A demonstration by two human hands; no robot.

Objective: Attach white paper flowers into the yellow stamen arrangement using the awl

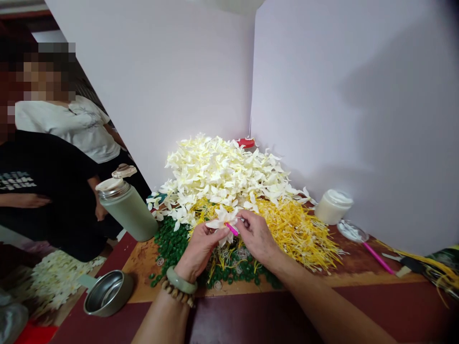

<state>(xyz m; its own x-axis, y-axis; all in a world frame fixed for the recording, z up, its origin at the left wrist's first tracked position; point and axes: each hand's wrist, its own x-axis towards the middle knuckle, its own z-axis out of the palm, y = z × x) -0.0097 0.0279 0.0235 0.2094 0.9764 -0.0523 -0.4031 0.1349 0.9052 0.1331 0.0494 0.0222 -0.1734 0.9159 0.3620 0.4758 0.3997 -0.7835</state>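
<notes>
A white artificial flower (223, 216) is held up in front of the heap, pinched between the thumb and fingers of my left hand (206, 243). The fingertips of my right hand (254, 234) are closed at the flower's right edge. A short bright pink stick (232, 229) slants across the flower's centre between both hands; which hand bears it I cannot tell. Behind lies a large pile of white flowers (222, 167). Yellow stamen strands (297, 229) are heaped to the right. Small green plastic pieces (172, 243) spread on the left and under my hands.
At left stand an open pale green flask (131, 210) and a metal cup (109, 291). On the right are a white jar (333, 206), a clear lid (352, 231) and a pink rod (379, 258). White panels (179, 71) rise behind. Two people (68, 126) stand at left.
</notes>
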